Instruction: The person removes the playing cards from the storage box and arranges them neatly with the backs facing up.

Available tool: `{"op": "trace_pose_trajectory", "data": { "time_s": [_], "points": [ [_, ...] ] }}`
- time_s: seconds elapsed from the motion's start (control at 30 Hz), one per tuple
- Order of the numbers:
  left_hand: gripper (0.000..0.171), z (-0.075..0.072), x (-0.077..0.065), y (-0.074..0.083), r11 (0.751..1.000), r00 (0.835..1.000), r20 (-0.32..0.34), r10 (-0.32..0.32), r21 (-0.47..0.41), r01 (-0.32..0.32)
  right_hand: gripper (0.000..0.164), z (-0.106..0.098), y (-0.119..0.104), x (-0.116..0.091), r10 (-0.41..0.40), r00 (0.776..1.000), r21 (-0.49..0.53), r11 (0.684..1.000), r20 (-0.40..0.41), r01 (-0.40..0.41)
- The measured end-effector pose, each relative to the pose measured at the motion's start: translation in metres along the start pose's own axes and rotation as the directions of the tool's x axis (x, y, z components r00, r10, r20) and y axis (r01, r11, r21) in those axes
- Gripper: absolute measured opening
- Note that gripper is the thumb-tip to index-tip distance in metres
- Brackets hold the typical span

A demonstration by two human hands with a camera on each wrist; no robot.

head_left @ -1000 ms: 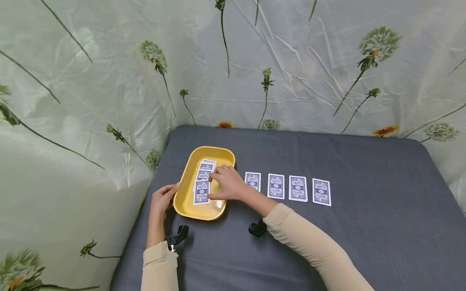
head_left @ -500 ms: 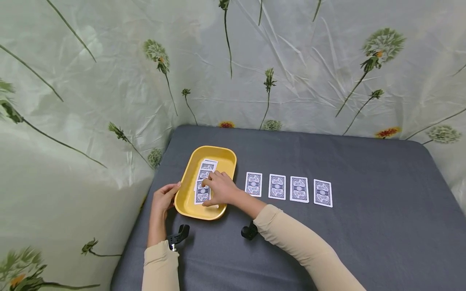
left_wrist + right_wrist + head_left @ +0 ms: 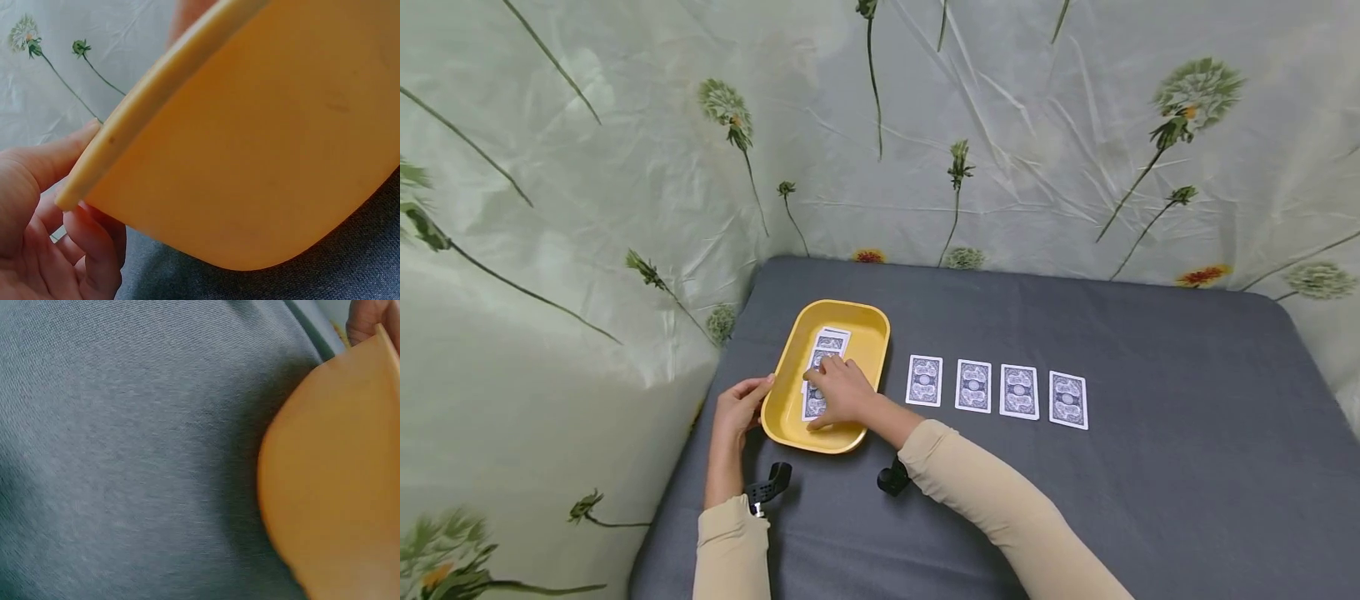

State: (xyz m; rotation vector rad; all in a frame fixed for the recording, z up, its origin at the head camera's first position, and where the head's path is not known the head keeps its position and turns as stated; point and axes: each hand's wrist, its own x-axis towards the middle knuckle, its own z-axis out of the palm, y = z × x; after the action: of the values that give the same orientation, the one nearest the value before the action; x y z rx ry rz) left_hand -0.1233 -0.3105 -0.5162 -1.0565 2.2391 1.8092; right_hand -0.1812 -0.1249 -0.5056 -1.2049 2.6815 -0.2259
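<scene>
A yellow tray [image 3: 857, 443] sits on the left part of the grey table. My left hand [image 3: 739, 410] pinches its left rim, thumb above and fingers curled below, as the left wrist view shows with the tray wall [image 3: 250, 156]. Face-down playing cards [image 3: 830, 342] with blue patterned backs overlap in a column inside the tray. Over the nearest playing card [image 3: 813, 407] reaches my right hand [image 3: 842, 393], its thumb by the card's lower edge and its fingers spread near the upper left. The hand hides part of that card. In the right wrist view only the tray's outside [image 3: 331, 475] shows, not my right hand.
Right of the tray, several playing cards [image 3: 974, 386] lie face down in a spaced row on the grey table [image 3: 1150, 350]. Behind and to the left hangs a pale flower-printed sheet [image 3: 1037, 167]. A black camera mount [image 3: 769, 486] sticks out from my left wrist.
My right hand has moved left inside the tray, from beside the nearest card to over it. The row's leftmost card, partly covered before, now shows whole. My left hand has stayed on the rim.
</scene>
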Motion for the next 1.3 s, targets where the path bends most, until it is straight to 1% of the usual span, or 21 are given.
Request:
{"op": "trace_pose_trajectory", "data": {
  "time_s": [0.13,0.27,0.4,0.63,0.9,1.0,1.1,1.3],
  "points": [
    [0.055,0.0002,-0.0006,0.0005,1.0,1.0,0.009,-0.001,0.001,0.001,0.088,0.004,0.0008,0.001,0.024,1.0,0.015,1.0,0.005,-0.024],
    [0.057,-0.0003,0.0009,0.0,1.0,1.0,0.003,-0.007,0.0,0.007,0.088,0.0051,0.0012,0.0018,0.008,1.0,0.016,1.0,0.012,-0.009],
    [0.057,0.0004,0.0005,-0.0004,1.0,1.0,-0.002,-0.007,0.005,0.007,0.089,0.0069,0.0011,0.0029,0.007,1.0,-0.009,1.0,0.028,-0.006],
    [0.055,0.0015,0.0003,-0.0016,1.0,1.0,-0.01,-0.001,-0.005,0.001,0.095,0.0092,0.001,0.0046,0.027,0.998,-0.06,0.998,0.051,-0.024],
    [0.055,0.0022,0.0013,-0.0023,1.0,1.0,-0.017,0.001,0.0,-0.001,0.097,0.0087,0.0022,0.0053,0.068,0.997,-0.044,0.997,0.042,-0.067],
    [0.053,0.0024,0.0017,-0.0027,1.0,1.0,-0.018,-0.001,-0.005,0.001,0.094,0.0092,0.0029,0.0057,0.068,0.996,-0.042,0.997,0.049,-0.066],
    [0.052,0.0024,0.0018,-0.0031,1.0,1.0,-0.022,-0.002,-0.003,0.002,0.09,0.0089,0.0034,0.0057,0.06,0.997,-0.018,0.998,0.052,-0.06],
    [0.052,0.0026,0.0015,-0.003,1.0,1.0,-0.026,0.001,0.005,0.0,0.092,0.007,0.004,0.0056,0.049,0.997,0.025,0.998,0.062,-0.051]
  ]
}}
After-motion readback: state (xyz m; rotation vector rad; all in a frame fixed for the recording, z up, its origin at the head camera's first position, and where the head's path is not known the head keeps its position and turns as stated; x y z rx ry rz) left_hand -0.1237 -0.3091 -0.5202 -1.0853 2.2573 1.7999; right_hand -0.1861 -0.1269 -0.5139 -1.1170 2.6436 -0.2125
